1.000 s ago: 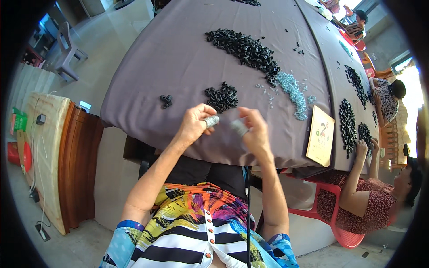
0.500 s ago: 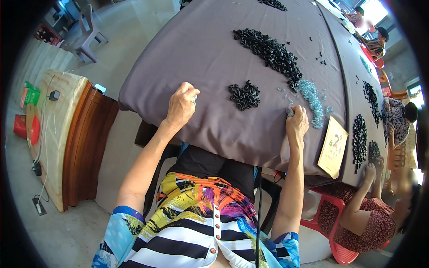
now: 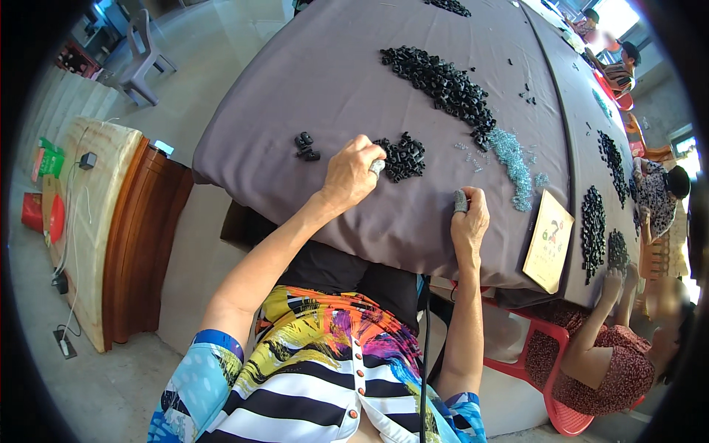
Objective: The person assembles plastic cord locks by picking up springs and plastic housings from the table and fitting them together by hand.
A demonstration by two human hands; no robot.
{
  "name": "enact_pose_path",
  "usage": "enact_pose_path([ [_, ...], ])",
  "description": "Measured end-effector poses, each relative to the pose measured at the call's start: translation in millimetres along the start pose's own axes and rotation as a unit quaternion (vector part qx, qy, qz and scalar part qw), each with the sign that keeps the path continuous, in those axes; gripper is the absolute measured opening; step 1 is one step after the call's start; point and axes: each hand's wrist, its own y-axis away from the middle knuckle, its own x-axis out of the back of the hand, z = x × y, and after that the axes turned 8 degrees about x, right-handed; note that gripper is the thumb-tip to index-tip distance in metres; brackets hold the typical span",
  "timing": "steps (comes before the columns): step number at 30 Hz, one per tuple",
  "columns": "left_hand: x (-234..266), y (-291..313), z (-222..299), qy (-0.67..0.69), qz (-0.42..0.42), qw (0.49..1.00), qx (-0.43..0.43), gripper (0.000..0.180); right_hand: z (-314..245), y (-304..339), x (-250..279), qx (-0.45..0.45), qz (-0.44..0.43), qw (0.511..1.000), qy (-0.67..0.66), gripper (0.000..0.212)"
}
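My left hand [image 3: 353, 174] is closed at the left edge of a small pile of black plastic pieces [image 3: 405, 156]. Its fingertips are pinched, and whatever they hold is hidden. Grey wrapping covers a digit on each hand. To the right, near the table's front edge, my right hand [image 3: 470, 220] is curled closed, apart from the piles; I cannot make out anything in it. A few black pieces [image 3: 304, 146] lie left of my left hand. A pile of tiny pale-blue, spring-like coils [image 3: 511, 164] lies beyond my right hand.
A large heap of black pieces [image 3: 443, 87] spreads over the grey tablecloth [image 3: 295, 81]. A yellowish booklet [image 3: 549, 242] lies at the right. A person in a dark red patterned top [image 3: 617, 362] works at the right, by a red chair [image 3: 543, 369]. A wooden cabinet [image 3: 136, 244] stands left.
My left hand has moved right to the small black pile, and a few black pieces now show near where it was. My right hand has drawn back and left, away from the coils.
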Motion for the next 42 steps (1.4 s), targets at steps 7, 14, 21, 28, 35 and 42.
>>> enact_pose_path([
  [7,-37,-48,24,-0.064,-0.065,0.996,0.012,0.009,-1,0,0,-0.003,-0.003,1.000,0.003,0.013],
  [14,-55,-68,36,-0.175,-0.174,0.965,0.084,0.015,-1,-1,1,-0.009,0.002,1.000,-0.023,0.010],
  [21,-60,-80,36,-0.119,-0.248,0.938,0.209,0.016,0,-1,-1,-0.005,0.014,0.999,-0.028,0.013],
  [28,-50,-59,33,-0.015,-0.141,0.985,0.100,0.017,6,2,-2,-0.021,0.007,0.999,-0.030,0.010],
  [35,-28,10,33,0.316,-0.128,0.928,0.151,0.014,2,-1,1,0.004,0.027,0.999,-0.045,0.018],
  [42,-22,34,17,0.440,-0.143,0.860,0.216,0.023,0,2,2,0.022,0.022,0.998,-0.053,0.017],
])
